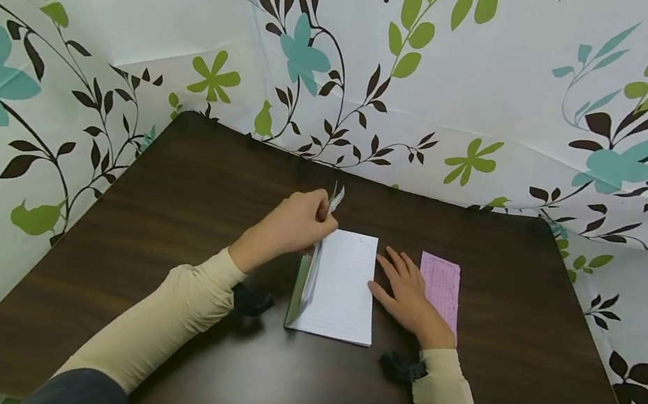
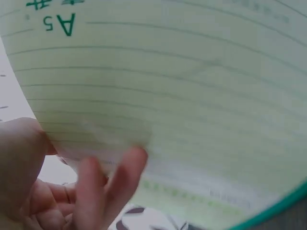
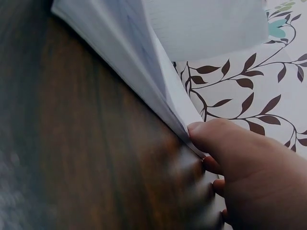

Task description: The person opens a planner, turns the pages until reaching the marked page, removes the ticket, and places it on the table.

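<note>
A lined notebook (image 1: 344, 290) lies open on the dark table, with its green cover (image 1: 298, 290) at the left side. My left hand (image 1: 298, 219) pinches the upper part of the lifted pages, which stand nearly upright. From the left wrist view, a lined page (image 2: 158, 110) with green "A5" lettering fills most of the picture, and the fingers of the left hand show at its lower edge. Along the notebook's right edge rests my right hand (image 1: 408, 293), fingers spread and extended. Its thumb (image 3: 201, 134) touches the edge of the page stack (image 3: 120, 52).
A pink printed sheet (image 1: 441, 277) lies right of the notebook, partly hidden by the right hand and wrist. The brown wooden table (image 1: 208, 367) has a leaf-patterned cloth (image 1: 347, 57) behind it. Dark wrist bands (image 1: 402, 368) are worn on both wrists.
</note>
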`<state>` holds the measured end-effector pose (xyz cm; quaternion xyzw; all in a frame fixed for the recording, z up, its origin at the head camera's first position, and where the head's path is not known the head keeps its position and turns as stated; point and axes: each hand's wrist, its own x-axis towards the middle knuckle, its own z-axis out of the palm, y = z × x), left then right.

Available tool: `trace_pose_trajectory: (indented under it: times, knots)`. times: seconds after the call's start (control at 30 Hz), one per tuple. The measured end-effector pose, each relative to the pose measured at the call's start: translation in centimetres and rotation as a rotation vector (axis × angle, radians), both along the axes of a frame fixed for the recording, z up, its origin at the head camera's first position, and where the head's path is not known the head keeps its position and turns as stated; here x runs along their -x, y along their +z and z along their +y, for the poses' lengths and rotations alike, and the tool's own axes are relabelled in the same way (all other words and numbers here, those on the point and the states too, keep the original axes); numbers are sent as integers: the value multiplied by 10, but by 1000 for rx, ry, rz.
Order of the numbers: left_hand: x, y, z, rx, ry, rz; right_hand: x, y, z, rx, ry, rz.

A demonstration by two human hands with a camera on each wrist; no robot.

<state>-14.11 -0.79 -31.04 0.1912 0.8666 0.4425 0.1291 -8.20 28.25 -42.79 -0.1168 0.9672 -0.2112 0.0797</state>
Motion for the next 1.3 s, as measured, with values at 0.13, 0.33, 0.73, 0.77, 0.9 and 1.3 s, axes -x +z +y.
trace_pose_trajectory:
  times: [0.13, 0.33, 0.73, 0.77, 0.9, 1.3]
  knots:
    - [3, -4, 27, 88, -65, 53, 2, -1, -2, 13, -7, 29]
    - [7, -11, 65, 271, -145, 149, 4, 4, -2, 3, -28, 37]
    - [-6, -42, 120, 626, -184, 170, 7, 10, 1, 18, -79, 308]
    - [-7, -46, 122, 630, -188, 174, 7, 10, 1, 37, -97, 334]
    - [-10, -61, 128, 636, -186, 194, 4, 11, 0, 90, -140, 400]
    - [-2, -53, 98, 569, -189, 197, 8, 15, 1, 117, -114, 447]
